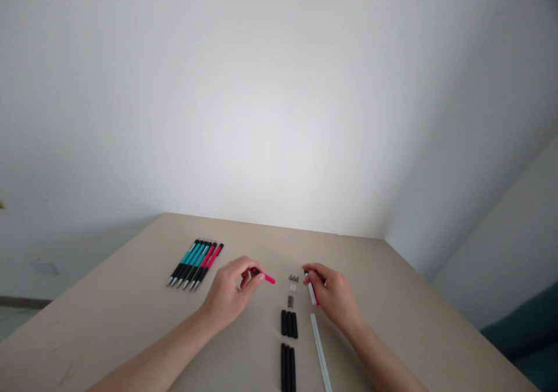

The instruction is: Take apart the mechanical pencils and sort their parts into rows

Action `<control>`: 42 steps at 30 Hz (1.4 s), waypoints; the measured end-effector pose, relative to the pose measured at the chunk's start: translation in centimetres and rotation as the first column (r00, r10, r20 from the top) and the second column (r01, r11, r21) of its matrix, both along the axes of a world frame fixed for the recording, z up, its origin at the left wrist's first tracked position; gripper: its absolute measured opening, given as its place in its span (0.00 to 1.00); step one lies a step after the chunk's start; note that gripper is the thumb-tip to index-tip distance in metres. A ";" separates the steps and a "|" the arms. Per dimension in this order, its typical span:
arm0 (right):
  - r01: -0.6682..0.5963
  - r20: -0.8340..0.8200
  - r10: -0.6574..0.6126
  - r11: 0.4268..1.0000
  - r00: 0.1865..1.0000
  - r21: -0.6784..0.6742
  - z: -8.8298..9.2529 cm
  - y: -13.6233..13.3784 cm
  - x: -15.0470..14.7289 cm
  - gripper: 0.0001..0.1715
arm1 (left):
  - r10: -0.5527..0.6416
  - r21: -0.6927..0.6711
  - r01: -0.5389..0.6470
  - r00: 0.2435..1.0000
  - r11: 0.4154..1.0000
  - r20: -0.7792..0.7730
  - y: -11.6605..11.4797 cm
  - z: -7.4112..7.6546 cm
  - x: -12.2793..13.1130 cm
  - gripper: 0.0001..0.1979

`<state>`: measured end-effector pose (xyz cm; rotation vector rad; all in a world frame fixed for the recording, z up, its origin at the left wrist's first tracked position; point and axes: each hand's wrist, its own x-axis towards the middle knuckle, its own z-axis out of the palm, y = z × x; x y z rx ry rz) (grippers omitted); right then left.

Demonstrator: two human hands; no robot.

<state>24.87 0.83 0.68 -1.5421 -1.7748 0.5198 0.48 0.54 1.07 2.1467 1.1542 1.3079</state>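
My left hand pinches a pink pen barrel with a black end, held above the table. My right hand is curled over a white pen barrel and a pink piece, which its fingers partly cover. A dark tip shows at its fingertips, but whether it grips that piece is hidden. Between the hands lie small metal tips, small clear pieces and grey springs. Nearer me are short black grips, longer black tubes and thin white refills.
Several whole pens, teal and pink with black grips, lie side by side to the left of my left hand. The beige table meets a white wall at its far edge. Dark teal fabric hangs beyond the right edge.
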 end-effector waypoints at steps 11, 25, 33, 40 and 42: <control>-0.001 0.073 -0.007 0.994 0.997 0.105 0.0 0.0 -0.1 0.14 | 0.038 0.012 -0.038 0.998 0.999 -0.057 0.2 -0.4 -0.2 0.14; -0.086 0.223 0.075 0.996 0.972 0.039 -0.4 0.4 0.2 0.09 | 0.029 0.010 -0.028 0.998 1.000 -0.055 0.3 -0.4 -0.1 0.14; -0.235 0.415 0.213 0.972 0.885 0.003 -0.5 0.0 -0.2 0.09 | 0.028 0.008 -0.028 0.998 1.000 -0.060 0.4 -0.6 -0.2 0.14; -0.209 0.426 0.198 0.978 0.883 -0.020 -0.4 -0.3 -0.3 0.16 | 0.031 0.003 -0.031 0.997 1.000 -0.067 0.4 -0.7 -0.1 0.14; -0.195 0.414 0.184 0.981 0.891 -0.017 -0.5 -0.3 -0.3 0.18 | 0.032 0.008 -0.031 0.997 0.999 -0.070 0.4 -0.7 -0.1 0.14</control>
